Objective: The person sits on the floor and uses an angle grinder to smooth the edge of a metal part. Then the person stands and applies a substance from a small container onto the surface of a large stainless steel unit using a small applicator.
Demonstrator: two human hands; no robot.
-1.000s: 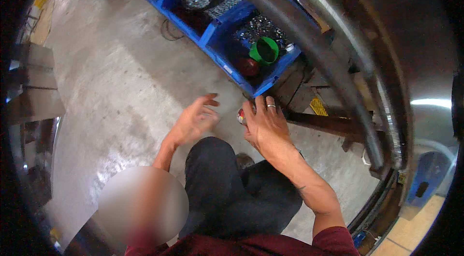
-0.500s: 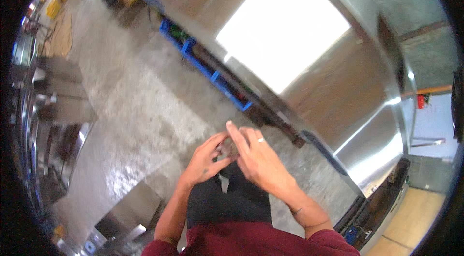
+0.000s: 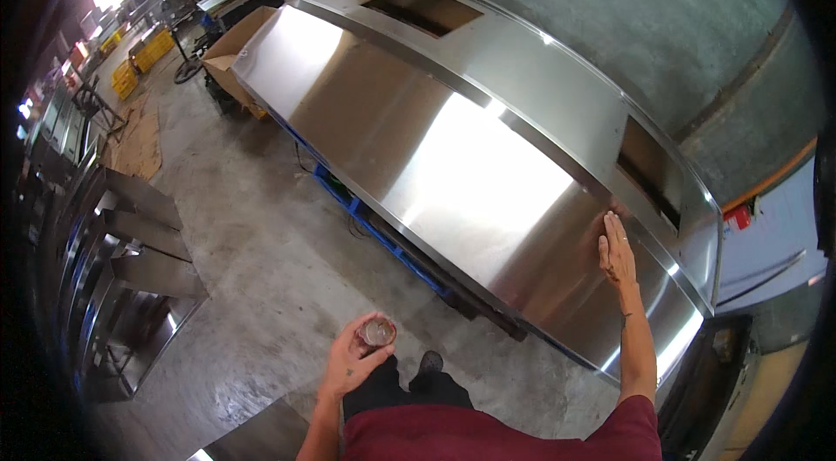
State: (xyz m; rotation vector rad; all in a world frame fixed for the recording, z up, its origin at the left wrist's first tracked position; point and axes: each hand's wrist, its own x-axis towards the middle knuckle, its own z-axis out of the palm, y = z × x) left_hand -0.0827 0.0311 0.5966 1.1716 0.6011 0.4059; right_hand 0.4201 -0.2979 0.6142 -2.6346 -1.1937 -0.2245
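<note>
Container [image 3: 379, 332] in left hand [image 3: 349, 365], right hand [image 3: 617, 257] well apart

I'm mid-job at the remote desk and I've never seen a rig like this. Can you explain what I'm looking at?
No robot here, just a person working bare-handed. The fisheye camera sits on their head looking down, so straight edges bend; picture left is their left. The left hand holds a small round container; its contents are unclear. The right hand seems to rest flat on a large shiny sheet-metal panel, near a rectangular opening. Blue bins peek out beneath the panel's lower edge.
</note>
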